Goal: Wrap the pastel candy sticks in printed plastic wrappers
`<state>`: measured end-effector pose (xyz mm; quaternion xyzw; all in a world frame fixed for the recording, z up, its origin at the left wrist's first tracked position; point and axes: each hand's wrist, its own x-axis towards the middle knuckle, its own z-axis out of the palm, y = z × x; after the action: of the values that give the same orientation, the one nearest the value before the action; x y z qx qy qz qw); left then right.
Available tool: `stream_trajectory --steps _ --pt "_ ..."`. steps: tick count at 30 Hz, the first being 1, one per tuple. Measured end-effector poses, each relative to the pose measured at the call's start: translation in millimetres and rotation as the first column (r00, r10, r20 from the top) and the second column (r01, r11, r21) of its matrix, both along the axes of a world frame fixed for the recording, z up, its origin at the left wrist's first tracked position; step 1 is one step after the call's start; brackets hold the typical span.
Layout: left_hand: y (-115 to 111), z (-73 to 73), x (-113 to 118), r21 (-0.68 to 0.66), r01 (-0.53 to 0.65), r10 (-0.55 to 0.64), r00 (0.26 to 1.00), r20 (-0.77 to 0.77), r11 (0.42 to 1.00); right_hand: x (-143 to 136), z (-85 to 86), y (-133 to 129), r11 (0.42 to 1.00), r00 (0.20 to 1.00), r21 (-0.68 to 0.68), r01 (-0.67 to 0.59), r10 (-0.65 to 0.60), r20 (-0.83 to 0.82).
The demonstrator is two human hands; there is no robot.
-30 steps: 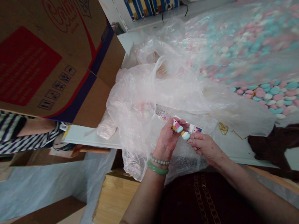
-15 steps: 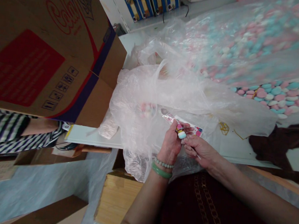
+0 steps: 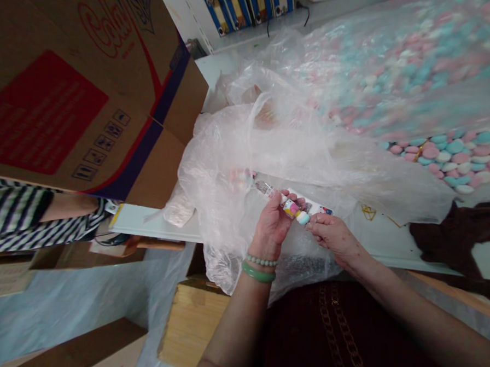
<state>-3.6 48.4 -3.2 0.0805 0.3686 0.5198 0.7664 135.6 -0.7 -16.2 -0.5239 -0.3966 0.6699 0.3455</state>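
So there's a big printed carton (image 3: 89, 88) upper left, a clear bag (image 3: 415, 77) full of pastel candies upper right, and mid-frame the half-curled left hand (image 3: 275, 220) gripping a little candy packet (image 3: 291, 208), right hand (image 3: 332, 234) pinching its end.

A white shelf (image 3: 339, 18) is standing behind the pale desk (image 3: 136, 221), and clear sheeting (image 3: 74, 300) is covering the floor

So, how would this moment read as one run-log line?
left hand: holding printed packet | right hand: pinching its end | nearby: plastic bag, dark cloth
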Motion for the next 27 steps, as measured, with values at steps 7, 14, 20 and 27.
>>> stream_trajectory --steps 7,14,20,27 --pt "-8 -7.3 19 0.021 -0.013 0.013 0.999 0.034 1.000 -4 8.5 -3 0.795 0.589 0.440 -0.417 -0.132 0.797" --pt "-9 -13.3 17 -0.019 0.002 -0.001 0.998 0.067 1.000 -8 4.6 -12 0.682 0.456 0.455 -0.572 -0.196 0.868" --pt "-9 -8.6 19 -0.035 -0.016 0.017 0.999 0.030 0.999 -10 0.9 -4 0.871 0.802 0.403 -0.282 -0.016 0.597" --pt "-12 -12.8 23 0.032 -0.077 0.079 0.995 -0.056 0.997 -17 -1.2 -3 0.991 0.995 0.132 0.010 -0.023 0.096"
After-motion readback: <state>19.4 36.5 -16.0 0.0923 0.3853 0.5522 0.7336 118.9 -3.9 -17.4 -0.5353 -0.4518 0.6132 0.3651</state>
